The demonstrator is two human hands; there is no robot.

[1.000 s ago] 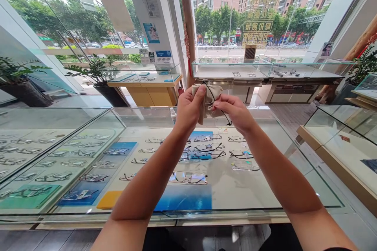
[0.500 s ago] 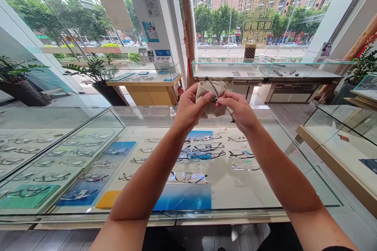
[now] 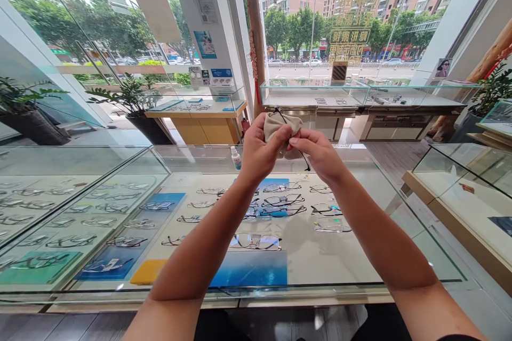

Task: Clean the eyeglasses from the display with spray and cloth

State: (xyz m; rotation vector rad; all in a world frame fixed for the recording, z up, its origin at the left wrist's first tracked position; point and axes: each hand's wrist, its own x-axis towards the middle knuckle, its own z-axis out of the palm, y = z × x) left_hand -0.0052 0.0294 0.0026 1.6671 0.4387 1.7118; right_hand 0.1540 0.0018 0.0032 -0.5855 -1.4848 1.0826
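Observation:
My left hand (image 3: pixel 260 144) is closed on a crumpled beige cloth (image 3: pixel 276 125), its thumb pressing the cloth against a pair of dark-framed glasses (image 3: pixel 306 162). My right hand (image 3: pixel 314 150) pinches the glasses near the cloth's right side, thumb and forefinger close to my left thumb. One thin dark temple sticks out above the cloth and another hangs down below my right fingers. The lenses are hidden by the cloth and fingers. Both hands are raised above the far edge of a glass display counter (image 3: pixel 320 287).
Rows of glasses (image 3: pixel 256 241) lie inside the counter. A small white spray bottle (image 3: pixel 236 158) stands beyond my left wrist. Other display cases (image 3: pixel 200 112), a potted plant (image 3: pixel 148 122) and large windows lie farther off. Another case (image 3: pixel 460 213) is at the right.
Both hands have shifted slightly, my right one lower and left toward my left thumb. The lower temple has moved down and left. More of the spray bottle shows.

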